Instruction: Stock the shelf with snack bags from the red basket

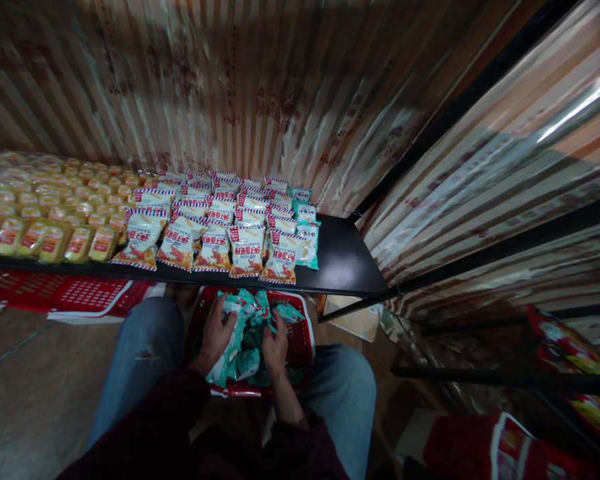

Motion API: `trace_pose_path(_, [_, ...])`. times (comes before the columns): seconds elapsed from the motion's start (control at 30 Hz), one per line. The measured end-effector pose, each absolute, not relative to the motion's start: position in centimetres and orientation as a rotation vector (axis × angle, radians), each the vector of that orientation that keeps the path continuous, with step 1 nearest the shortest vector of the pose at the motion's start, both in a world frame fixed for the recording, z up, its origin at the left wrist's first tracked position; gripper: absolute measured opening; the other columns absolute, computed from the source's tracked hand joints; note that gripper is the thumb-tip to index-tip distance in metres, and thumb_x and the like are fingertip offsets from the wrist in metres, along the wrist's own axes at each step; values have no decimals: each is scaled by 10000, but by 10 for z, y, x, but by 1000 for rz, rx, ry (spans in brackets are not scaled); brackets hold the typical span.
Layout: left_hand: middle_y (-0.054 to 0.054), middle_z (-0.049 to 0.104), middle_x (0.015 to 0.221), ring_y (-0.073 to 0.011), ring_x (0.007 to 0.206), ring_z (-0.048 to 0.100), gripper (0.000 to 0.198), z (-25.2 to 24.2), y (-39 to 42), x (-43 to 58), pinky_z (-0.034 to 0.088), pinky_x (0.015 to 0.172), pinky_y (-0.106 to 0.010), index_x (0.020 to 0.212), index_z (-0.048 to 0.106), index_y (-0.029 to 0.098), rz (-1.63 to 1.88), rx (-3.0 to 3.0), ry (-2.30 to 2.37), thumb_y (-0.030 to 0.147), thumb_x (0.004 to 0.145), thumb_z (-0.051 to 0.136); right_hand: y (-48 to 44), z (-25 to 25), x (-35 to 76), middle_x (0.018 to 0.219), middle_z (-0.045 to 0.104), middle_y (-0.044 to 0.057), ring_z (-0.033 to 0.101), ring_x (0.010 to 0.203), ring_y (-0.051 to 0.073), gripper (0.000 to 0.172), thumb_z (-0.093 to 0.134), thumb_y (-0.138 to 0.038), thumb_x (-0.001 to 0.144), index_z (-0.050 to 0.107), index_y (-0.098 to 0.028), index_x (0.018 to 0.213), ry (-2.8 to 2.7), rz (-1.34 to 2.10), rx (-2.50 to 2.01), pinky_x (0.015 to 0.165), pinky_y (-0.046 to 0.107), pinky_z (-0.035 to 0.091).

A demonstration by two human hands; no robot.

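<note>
A red plastic basket [307,337] stands between my knees, with several teal snack bags [247,363] heaped inside. My left hand [217,337] is closed on the edge of a teal snack bag at the basket's left side. On the right, my right hand [276,345] reaches over the pile, thumb and fingers closed on another teal bag; its fingertips are partly lost among the bags. Above the basket, rows of white-and-orange snack bags [247,251] stand on a black shelf [347,257]. A short column of teal bags [307,245] is at their right end.
Yellow packaged items [53,241] fill the shelf's left part. Another red basket [87,293] is under the shelf at left. A black metal frame [445,260] and plastic-wrapped striped sheeting [480,173] rise on the right. Red packages [570,343] lie at far right.
</note>
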State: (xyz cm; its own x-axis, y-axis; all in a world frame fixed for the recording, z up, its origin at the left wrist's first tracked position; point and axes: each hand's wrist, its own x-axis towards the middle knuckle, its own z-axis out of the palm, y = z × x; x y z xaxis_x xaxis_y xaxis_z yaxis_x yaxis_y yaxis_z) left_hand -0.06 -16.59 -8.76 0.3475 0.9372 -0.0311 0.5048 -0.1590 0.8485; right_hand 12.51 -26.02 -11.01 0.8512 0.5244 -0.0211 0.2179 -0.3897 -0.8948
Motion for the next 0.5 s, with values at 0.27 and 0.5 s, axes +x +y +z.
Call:
trace_pose_path(0.27, [-137,439,1440,-232,1326,414,681,-97,-205,3,335,1101,-384,1415,339,122,370,1982,1026,246,766,502,-269,-117,119,1194,619,111,531,1151,215,479,390,-207,690,650,-153,1089,-490,375,-1968,1050,359,354])
trace_pose_path(0.5, [-105,529,1360,-230,1255,485,601,-97,-197,1,374,1060,-358,1394,400,177,205,2079,963,262,803,471,-269,-122,135,1223,609,142,527,1172,241,500,387,-364,776,601,-124,1159,-351,390,-2009,1021,341,366])
